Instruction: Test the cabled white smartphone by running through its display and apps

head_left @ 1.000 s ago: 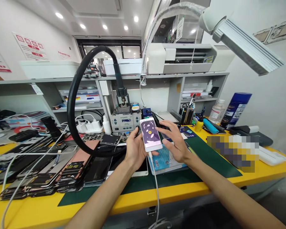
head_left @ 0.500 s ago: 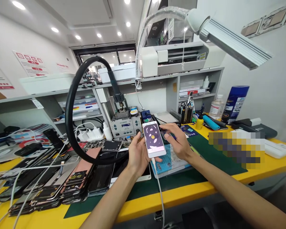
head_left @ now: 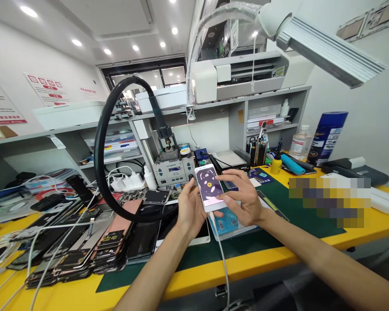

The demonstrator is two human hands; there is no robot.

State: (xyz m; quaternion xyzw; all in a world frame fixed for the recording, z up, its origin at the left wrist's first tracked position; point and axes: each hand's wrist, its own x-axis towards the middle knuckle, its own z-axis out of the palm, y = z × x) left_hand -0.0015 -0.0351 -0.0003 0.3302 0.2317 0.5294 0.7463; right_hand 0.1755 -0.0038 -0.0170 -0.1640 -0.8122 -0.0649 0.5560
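A white smartphone [head_left: 210,190] with a lit purple and pink screen rests in my left hand [head_left: 190,208], tilted toward me above the bench. My left thumb lies along its left edge, and the fingers pass beneath it. A white charging cable [head_left: 222,255] is plugged into the phone's bottom end and hangs over the bench's front edge. My right hand [head_left: 244,196] is over the phone's right side, fingers bent and apart, holding nothing. Its thumb and index finger are at the screen; whether they press the glass I cannot tell. Beneath the hands lies a blue-labelled clear packet [head_left: 227,222].
Left of my arm lie stacked phone parts [head_left: 113,242]. A hot air station [head_left: 173,170] with a looping black hose [head_left: 100,142] stands behind. At the right are a yellow bottle [head_left: 275,165] and a blue spray can [head_left: 328,138]. A lamp [head_left: 330,52] overhangs the bench.
My right hand has moved left and down, bringing its thumb and index finger over the phone's screen. My left hand keeps its hold on the phone. The view has shifted slightly.
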